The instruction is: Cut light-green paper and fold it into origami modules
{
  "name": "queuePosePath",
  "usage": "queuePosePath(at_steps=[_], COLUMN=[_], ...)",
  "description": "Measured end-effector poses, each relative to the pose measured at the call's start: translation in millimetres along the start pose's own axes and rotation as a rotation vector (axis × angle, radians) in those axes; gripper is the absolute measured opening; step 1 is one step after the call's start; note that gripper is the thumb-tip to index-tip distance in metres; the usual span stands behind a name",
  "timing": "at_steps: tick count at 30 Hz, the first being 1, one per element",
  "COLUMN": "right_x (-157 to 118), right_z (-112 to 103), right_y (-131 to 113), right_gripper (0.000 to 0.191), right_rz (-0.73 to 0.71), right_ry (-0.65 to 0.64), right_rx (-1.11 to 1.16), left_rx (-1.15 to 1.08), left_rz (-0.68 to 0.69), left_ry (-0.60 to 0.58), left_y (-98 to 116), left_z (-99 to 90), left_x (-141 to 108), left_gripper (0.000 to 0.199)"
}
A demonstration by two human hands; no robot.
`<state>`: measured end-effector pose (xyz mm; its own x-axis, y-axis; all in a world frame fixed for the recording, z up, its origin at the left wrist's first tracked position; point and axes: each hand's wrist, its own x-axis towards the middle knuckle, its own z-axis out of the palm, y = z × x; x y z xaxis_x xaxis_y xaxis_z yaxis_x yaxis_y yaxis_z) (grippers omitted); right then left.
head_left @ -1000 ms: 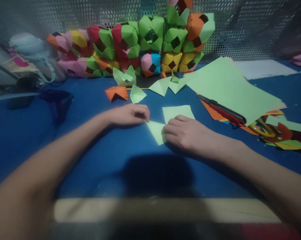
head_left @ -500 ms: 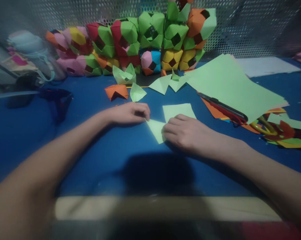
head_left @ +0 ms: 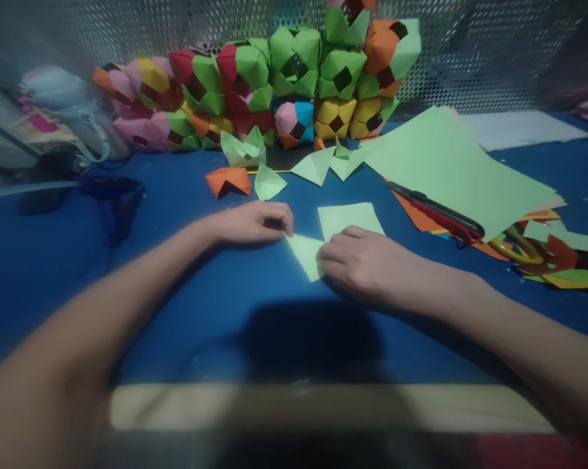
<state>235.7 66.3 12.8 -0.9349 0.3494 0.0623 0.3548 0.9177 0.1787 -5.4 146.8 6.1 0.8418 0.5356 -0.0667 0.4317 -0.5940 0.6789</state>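
A pale green piece of folded paper [head_left: 304, 254], triangular in its visible part, lies on the blue tabletop [head_left: 191, 326] between my hands. The curled fingers of my left hand [head_left: 262, 221] pinch its upper left corner. My right hand [head_left: 359, 264] is closed over its right side, fingers bent, and covers that part. Just behind my right hand lies a square pale green sheet [head_left: 350, 218], its near edge hidden by the hand. Farther back are a small folded green piece [head_left: 269, 182] and an orange folded piece [head_left: 228, 181].
Folded paper blocks [head_left: 294, 62] in many colours are stacked against a perforated metal panel [head_left: 469, 58]. At right lie a pile of green sheets [head_left: 462, 163], a red and black cutter [head_left: 435, 212] and yellow-handled scissors [head_left: 518, 247]. A blue glue gun [head_left: 111, 195] sits at left.
Both hands stay in the same place on the folded paper. The view has shifted very slightly; nothing else visibly moves.
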Motion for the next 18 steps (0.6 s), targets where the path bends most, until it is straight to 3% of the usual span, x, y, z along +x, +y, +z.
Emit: queuePosePath(at_steps=[10,18], right_x=[0,2], right_z=[-5,-12], right_y=[-10,-19], right_gripper=[0.02,0.023], right_rz=[0.084,0.133], right_ry=[-0.098,-0.167], right_rx=[0.06,0.064], left_rx=[0.02,0.077], left_rz=[-0.11,-0.025], left_ry=[0.035,0.148], left_y=[12,7], left_z=[6.3,16.5], left_x=[-1,4], left_gripper=[0.017,0.012])
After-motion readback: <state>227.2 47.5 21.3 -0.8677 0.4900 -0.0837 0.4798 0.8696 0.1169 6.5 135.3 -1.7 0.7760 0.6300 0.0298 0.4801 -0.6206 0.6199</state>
